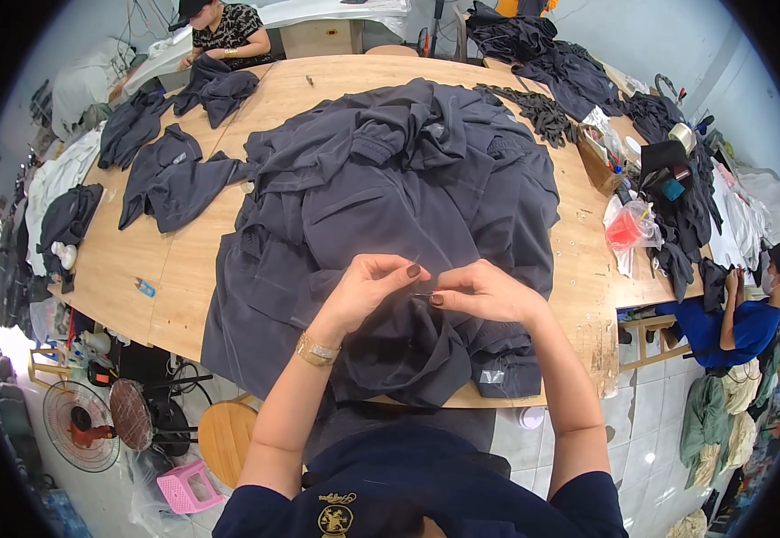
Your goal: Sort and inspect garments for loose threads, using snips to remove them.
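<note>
Left hand (365, 289) and right hand (487, 291) face each other over dark garments (381, 215), right fingertips pinching a thin object (422, 294), the left's grip unclear. The pile covers a wooden table (175, 278); a fan (81, 424) stands lower left.
</note>
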Tool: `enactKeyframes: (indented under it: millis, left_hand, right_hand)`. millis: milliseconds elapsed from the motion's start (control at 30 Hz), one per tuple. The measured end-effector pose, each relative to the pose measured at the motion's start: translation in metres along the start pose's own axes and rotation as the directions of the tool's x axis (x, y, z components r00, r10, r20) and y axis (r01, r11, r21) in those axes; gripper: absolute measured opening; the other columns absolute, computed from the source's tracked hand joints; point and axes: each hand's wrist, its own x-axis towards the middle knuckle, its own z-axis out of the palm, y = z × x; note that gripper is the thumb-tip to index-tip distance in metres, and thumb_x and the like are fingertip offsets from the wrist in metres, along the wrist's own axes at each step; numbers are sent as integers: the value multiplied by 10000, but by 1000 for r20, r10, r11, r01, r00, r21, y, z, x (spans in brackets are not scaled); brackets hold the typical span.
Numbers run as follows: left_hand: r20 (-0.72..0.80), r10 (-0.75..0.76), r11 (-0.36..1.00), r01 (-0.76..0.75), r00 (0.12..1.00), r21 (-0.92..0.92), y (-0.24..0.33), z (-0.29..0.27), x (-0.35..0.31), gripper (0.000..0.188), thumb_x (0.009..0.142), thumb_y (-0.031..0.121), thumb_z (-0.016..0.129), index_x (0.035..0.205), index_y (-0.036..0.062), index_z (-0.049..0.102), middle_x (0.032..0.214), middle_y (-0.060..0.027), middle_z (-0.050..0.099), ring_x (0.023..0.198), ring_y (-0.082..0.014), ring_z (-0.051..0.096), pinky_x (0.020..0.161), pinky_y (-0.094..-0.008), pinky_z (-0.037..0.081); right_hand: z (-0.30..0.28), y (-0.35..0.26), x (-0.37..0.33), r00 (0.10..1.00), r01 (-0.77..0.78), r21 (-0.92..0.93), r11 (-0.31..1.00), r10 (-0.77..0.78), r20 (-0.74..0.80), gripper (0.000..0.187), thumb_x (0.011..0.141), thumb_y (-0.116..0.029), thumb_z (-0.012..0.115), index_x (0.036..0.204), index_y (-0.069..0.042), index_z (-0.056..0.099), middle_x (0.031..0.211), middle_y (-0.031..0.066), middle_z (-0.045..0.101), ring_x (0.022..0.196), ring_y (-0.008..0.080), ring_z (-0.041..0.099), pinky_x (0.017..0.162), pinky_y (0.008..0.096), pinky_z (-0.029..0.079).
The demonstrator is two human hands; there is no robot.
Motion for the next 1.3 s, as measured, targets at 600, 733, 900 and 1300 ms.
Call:
enactKeyframes:
  millis: [600, 733, 900, 1300]
  left_hand:
    - [-118, 17, 997, -7, 993, 82, 2, -8, -7, 246, 916, 199, 610, 1016, -23, 650, 918, -20, 656, 871, -64, 565, 808, -204, 442]
    - [16, -197, 970, 193, 980, 146, -3, -18, -12, 231, 912, 194, 618, 1035, -3, 616, 921, 21, 627, 816, -14, 520, 737, -157, 416]
    - [-33, -31, 967, 22, 999, -253, -5, -4, -12, 76, 940, 133, 557, 918, 63, 538, 845, 76, 542, 777, 12, 455, 707, -154, 385]
    - [-154, 66, 983, -91, 986, -162, -5, 9, -11, 51, 964, 116, 505, 959, 69, 487, 881, 82, 482, 821, 18, 423, 746, -150, 356]
  right_hand:
    - [45, 7, 9, 895, 96, 703, 704, 248, -370, 334, 781, -17, 672, 760, -97, 348, 832, 18, 550, 758, 58, 471, 690, 209, 403]
    - [42, 13, 6, 846, 115, 570, 813, 220, -485, 324, 779, -10, 658, 766, -95, 345, 823, 18, 558, 718, 49, 438, 631, 201, 372]
    - [40, 2, 2, 858, 140, 599, 789, 206, -471, 326, 783, 9, 646, 762, -93, 338, 847, 49, 568, 761, 65, 504, 684, 212, 430]
    - [43, 3, -1, 774, 134, 511, 849, 232, -589, 345, 795, -25, 668, 771, -87, 330, 826, 28, 552, 722, 61, 489, 656, 213, 413]
